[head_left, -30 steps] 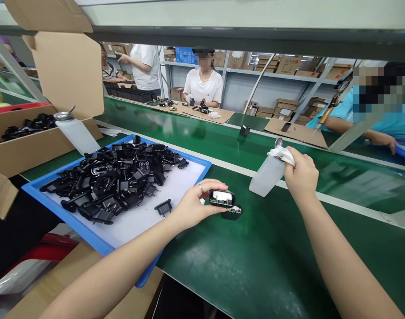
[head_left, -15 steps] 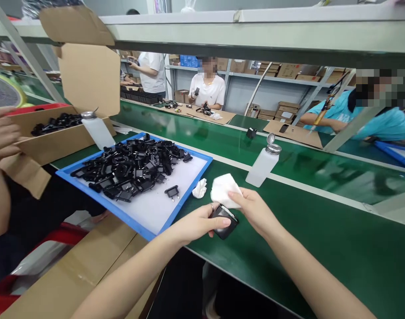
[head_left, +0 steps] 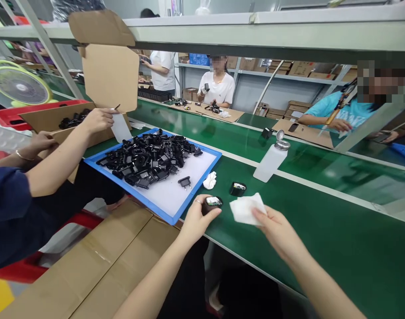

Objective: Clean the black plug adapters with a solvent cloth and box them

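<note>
My left hand (head_left: 199,216) grips a small black device (head_left: 212,203) whose top shows a white and green inside, over the near edge of the green work surface (head_left: 322,230). A folded white cloth (head_left: 247,210) is pinched in my right hand (head_left: 271,221), apart from the device. Just behind the cloth stands a second black device (head_left: 238,188). A crumpled white wad (head_left: 210,180) lies beside the blue-rimmed tray (head_left: 169,217), which bears a heap of black plug parts (head_left: 149,157) and one separate plug (head_left: 185,181).
A white bottle with a metal cap (head_left: 271,163) stands behind the cloth. At left, another person's hand (head_left: 101,119) is at a second bottle (head_left: 121,128), near an open cardboard box (head_left: 111,75). A shelf beam (head_left: 202,33) crosses above. People work across the bench.
My hands have moved apart, the left with the device, the right with the cloth. A second black device now shows on the surface. The neighbour's hand has reached the left bottle. The view has shifted.
</note>
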Tool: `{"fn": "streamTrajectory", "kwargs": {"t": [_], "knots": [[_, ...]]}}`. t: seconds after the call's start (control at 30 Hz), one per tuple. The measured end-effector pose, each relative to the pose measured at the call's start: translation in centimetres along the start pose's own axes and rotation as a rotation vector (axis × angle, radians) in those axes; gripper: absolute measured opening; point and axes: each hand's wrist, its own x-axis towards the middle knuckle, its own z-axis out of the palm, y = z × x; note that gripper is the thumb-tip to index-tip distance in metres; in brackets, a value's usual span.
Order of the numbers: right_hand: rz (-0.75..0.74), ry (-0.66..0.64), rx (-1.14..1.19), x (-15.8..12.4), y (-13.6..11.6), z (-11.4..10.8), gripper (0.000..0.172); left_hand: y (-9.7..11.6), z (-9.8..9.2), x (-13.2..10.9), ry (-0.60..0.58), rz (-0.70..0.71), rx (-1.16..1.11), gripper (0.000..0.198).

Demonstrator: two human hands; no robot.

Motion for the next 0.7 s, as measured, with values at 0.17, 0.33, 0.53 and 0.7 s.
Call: {"fn": "streamTrajectory", "kwargs": {"t": [0.17, 0.33, 0.53, 0.7], "knots": [[0.143, 0.119, -0.218, 3.0, 0.1, -6.2, 0.024, -1.1, 1.6, 0.2, -0.181, 0.006, 0.215, 0.026], [0.078, 0.247, -0.885, 4.5, 1.2, -10.6, 0.030, 0.3, -0.1, 0.3, -0.086, 0.063, 0.438, 0.047], [-0.251, 0.411, -1.360, 3.4, 1.8, -8.5, 0.050, 0.7, -6.7, 4.3, 0.253, 0.054, 0.816, 0.028], [-0.453, 0.099, -1.240, 2.5, 2.1, -4.2, 0.040, -0.8, -8.3, 6.2, 0.214, 0.036, 0.790, 0.018]]}}
